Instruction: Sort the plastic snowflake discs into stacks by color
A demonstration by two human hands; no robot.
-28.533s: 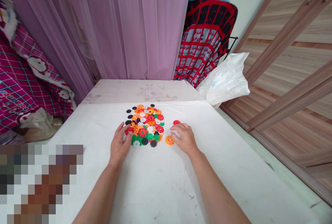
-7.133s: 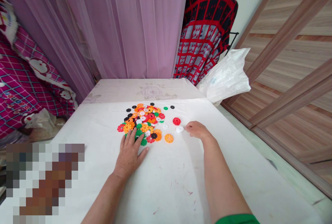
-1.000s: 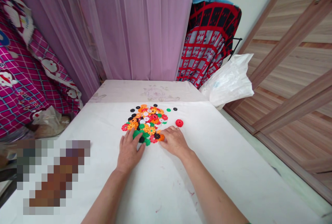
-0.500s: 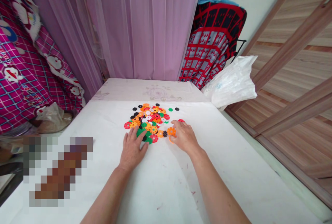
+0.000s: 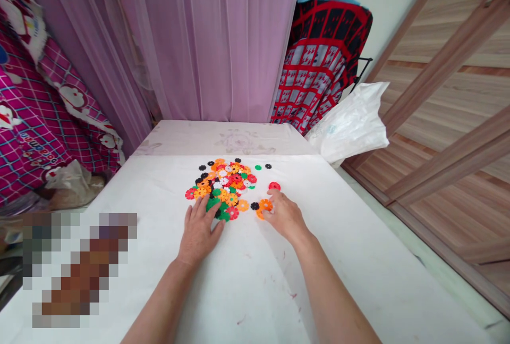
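Note:
A heap of flower-shaped plastic discs [image 5: 223,180] in orange, red, green, black and white lies mid-table. At its near left edge my left hand [image 5: 198,231] is open, palm down, with fingers spread over green discs [image 5: 224,216]. A red disc [image 5: 232,212] lies just beyond the thumb side. My right hand [image 5: 286,218] is to the right of the heap, thumb and fingers apart, touching orange discs [image 5: 265,205] at their right side. Close by are a black disc [image 5: 255,206] and a red disc [image 5: 274,186], the latter just past the fingertips.
The discs rest on a white-covered table [image 5: 247,280]. A white plastic bag [image 5: 350,123] stands at the far right edge, before a red patterned cloth [image 5: 314,62]. Purple curtains [image 5: 223,41] hang behind; wooden doors [image 5: 450,120] stand right. A blurred-out patch [image 5: 83,269] covers the left.
My right hand has shifted slightly nearer, and the orange and black discs by it lie a little farther from the heap. My left hand stays by the green discs. The view has shifted slightly.

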